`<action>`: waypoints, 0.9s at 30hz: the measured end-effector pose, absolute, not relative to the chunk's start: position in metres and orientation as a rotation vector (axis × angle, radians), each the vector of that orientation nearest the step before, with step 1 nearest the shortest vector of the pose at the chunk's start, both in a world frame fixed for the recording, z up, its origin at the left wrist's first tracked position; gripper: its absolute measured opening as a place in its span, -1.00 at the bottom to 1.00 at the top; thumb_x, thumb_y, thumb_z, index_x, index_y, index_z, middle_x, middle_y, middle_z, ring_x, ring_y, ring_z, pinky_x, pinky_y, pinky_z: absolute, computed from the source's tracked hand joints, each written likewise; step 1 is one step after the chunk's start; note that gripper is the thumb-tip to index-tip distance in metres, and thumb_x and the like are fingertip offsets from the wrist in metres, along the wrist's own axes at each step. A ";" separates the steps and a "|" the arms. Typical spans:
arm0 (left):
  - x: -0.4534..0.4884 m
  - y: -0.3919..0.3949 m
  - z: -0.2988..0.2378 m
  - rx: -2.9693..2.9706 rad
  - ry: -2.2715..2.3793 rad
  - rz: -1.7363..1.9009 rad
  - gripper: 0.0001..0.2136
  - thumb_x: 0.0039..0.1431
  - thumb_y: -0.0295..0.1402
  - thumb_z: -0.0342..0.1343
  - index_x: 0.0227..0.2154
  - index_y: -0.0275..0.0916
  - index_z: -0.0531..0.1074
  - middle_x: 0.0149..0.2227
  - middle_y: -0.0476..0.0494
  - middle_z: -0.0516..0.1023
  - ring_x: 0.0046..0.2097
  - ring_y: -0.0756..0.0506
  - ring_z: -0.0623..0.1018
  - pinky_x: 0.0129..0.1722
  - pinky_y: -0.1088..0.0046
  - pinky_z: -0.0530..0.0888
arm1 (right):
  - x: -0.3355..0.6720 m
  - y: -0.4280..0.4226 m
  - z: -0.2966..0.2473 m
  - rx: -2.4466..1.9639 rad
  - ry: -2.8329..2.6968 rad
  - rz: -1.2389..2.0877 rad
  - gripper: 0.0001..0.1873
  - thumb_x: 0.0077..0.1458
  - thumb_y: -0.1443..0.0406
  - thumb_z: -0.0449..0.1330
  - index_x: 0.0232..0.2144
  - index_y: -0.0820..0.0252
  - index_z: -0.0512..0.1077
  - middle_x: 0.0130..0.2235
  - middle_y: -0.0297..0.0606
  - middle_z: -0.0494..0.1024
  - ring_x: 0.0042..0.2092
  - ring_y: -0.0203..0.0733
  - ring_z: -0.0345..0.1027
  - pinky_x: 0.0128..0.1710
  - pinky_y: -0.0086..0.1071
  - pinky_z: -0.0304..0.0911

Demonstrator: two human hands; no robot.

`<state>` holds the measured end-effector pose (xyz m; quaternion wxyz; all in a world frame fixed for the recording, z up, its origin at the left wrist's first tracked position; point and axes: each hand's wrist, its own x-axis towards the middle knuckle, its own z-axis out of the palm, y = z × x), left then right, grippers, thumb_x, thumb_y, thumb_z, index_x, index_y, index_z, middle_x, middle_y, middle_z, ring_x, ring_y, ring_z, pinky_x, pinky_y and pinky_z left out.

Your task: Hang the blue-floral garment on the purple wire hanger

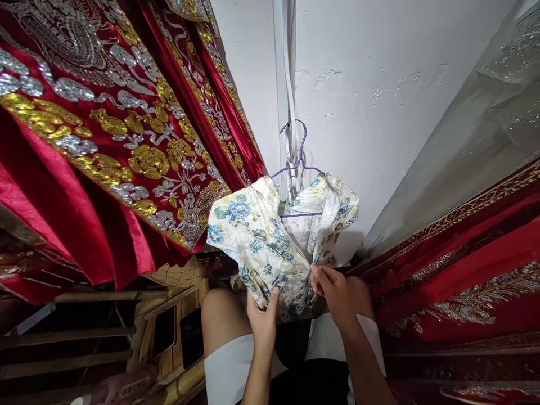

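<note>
A white floral dress with blue and yellow flowers and short sleeves hangs on a thin purple hanger. Its neck opening spreads in a V, and the two edges come together at a point low on the bodice. There my right hand pinches the fabric between thumb and fingers; whether a zip pull is in the pinch is too small to tell. On the dress's lower left side, my left hand grips the cloth, thumb in front and fingers behind. The lower end of the dress drops out of sight near my lap.
Red garments with gold and silver sequins hang at the left. More red beaded cloth and sheer white fabric hang at the right. Two dark phones lie on a bamboo seat. A white strap runs down the wall.
</note>
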<state>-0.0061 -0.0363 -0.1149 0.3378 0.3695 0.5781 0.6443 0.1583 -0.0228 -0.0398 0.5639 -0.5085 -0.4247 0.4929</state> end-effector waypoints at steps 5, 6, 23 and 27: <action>0.017 -0.038 -0.101 1.487 1.515 2.056 -0.57 0.15 -0.36 0.30 0.06 -0.14 0.33 0.11 -0.24 0.42 0.19 -0.19 0.44 0.22 0.18 0.36 | 0.157 -0.028 -0.038 -1.153 -1.026 1.252 -0.46 0.10 -0.15 0.22 -0.60 0.16 0.36 -0.67 -0.42 0.29 -0.60 -0.35 0.05 -0.55 -0.42 -0.01; 0.022 -0.036 -0.096 1.613 1.442 1.961 -0.62 0.19 -0.39 0.26 0.04 -0.14 0.35 0.07 -0.22 0.45 0.15 -0.18 0.47 0.19 0.21 0.38 | 0.156 -0.029 -0.037 -1.142 -1.034 1.265 -0.45 0.10 -0.15 0.21 -0.59 0.16 0.36 -0.67 -0.42 0.28 -0.60 -0.36 0.05 -0.55 -0.43 -0.01; 0.047 -0.029 -0.069 1.660 1.222 1.429 -0.88 0.39 -0.37 -0.05 -0.24 -0.20 0.38 -0.29 -0.10 0.47 -0.25 -0.09 0.49 -0.18 0.43 0.40 | 0.154 -0.023 -0.003 -1.045 -1.213 1.091 -0.48 0.22 -0.07 0.15 -0.61 0.15 0.37 -0.66 -0.39 0.32 -0.57 -0.30 0.15 -0.49 -0.39 0.16; 0.048 -0.028 -0.073 1.681 1.219 1.394 -0.85 0.43 -0.33 -0.09 -0.23 -0.20 0.35 -0.30 -0.10 0.44 -0.26 -0.08 0.46 -0.21 0.44 0.38 | 0.161 0.003 0.024 -0.954 -1.161 1.102 -0.54 0.20 -0.08 0.19 -0.48 0.16 0.46 -0.67 -0.43 0.31 -0.61 -0.32 0.10 -0.56 -0.40 0.10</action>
